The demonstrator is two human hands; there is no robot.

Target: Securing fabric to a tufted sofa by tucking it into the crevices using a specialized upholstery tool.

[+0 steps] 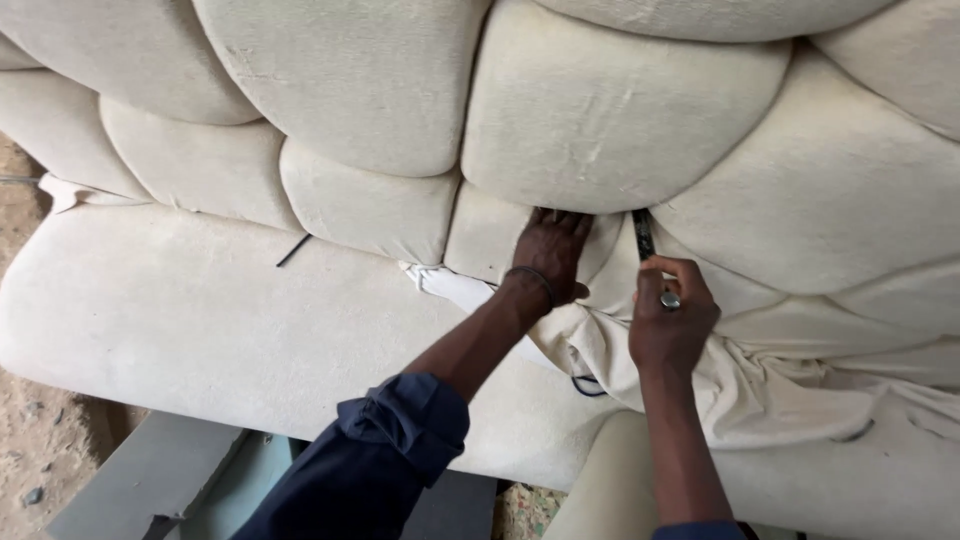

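A big cream upholstered sofa piece with puffy tufted cushions fills the view. My left hand presses flat on the fabric with its fingertips pushed into a seam between two cushions; a thin band circles its wrist. My right hand is closed around a dark slim tool with a metal end, whose tip goes into the same seam just to the right. Loose cream cloth lies bunched below both hands.
A smooth cream seat panel stretches to the left, with a short dark mark on it. Sandy ground shows at the lower left. A grey-green frame part sits under the sofa.
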